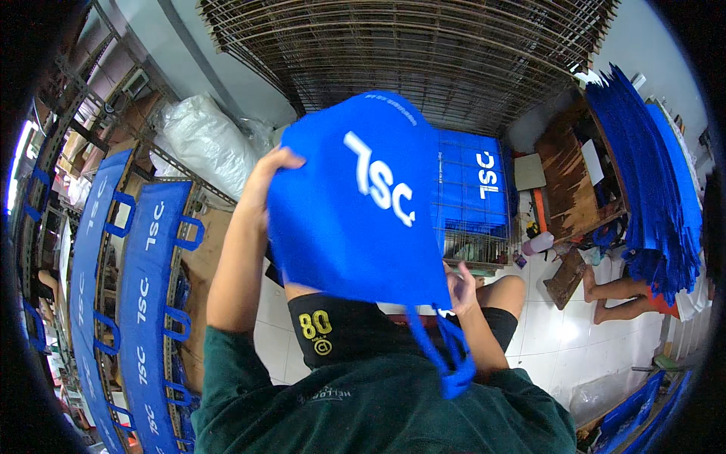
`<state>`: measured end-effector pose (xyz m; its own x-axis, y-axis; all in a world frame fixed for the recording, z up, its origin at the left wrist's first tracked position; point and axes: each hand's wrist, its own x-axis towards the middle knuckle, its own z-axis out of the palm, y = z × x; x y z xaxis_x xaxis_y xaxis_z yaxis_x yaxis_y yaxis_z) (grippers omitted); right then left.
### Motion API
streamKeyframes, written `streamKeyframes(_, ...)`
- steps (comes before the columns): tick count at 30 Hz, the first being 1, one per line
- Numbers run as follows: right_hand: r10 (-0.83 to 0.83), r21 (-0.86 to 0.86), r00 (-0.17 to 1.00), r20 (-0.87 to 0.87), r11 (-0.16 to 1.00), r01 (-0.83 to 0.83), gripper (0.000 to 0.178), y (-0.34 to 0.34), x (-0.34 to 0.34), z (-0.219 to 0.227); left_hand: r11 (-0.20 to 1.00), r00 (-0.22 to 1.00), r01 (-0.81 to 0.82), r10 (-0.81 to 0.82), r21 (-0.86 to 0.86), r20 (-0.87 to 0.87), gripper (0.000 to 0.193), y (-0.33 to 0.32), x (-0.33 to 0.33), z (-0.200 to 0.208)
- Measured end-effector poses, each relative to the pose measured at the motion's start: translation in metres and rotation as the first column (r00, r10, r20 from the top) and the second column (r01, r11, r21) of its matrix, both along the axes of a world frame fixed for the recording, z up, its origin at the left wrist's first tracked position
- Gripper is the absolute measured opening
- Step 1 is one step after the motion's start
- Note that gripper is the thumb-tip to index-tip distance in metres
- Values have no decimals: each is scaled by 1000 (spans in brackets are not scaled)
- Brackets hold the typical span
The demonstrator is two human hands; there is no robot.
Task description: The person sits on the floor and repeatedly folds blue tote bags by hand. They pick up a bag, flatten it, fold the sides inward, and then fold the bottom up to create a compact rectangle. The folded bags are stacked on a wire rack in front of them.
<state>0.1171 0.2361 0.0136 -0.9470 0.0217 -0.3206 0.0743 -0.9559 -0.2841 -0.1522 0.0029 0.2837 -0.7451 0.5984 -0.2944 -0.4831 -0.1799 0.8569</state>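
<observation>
A blue fabric tote bag (333, 227) with white lettering is held up in front of me, tilted, with its looped handles (450, 363) hanging down at the lower right. My left hand (276, 170) grips the bag's left edge, the thumb over its front and the other fingers behind it. At the lower right corner, near the handles, my right hand (460, 289) is closed on the bag; its fingers are partly hidden by the cloth. Beyond the bag, a similar blue printed piece (469, 174) lies on a wire rack.
Stacked wire mesh racks (408, 45) rise ahead. To my left, long boards carry several printed blue bags (144, 295), near a white plastic sack (212, 140). Blue cloth (643, 174) is piled at the right, above another person's bare legs (624, 296). A wooden block (566, 278) sits on the tiled floor.
</observation>
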Motion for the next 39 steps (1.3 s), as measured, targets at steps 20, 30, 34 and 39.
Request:
streamKeyframes(20, -125, 771, 992, 27, 634, 59, 86, 91, -72, 113, 973, 990, 106, -85, 206, -109, 75, -24, -95, -141)
streamKeyframes(30, -265, 863, 928, 260, 495, -101, 71, 105, -108, -36, 963, 983, -86, 39, -257, -182, 46, -34, -174, -328)
streamKeyframes(34, -335, 892, 899, 281, 437, -115, 66, 123, -123, -162, 825, 957, -82, -91, -558, -276, 55, 3, -197, -416)
streamKeyframes(39, -413, 887, 799, 436, 348, -304, 63, 116, -131, -222, 698, 965, -36, -162, -716, -207, 86, 12, -182, -500)
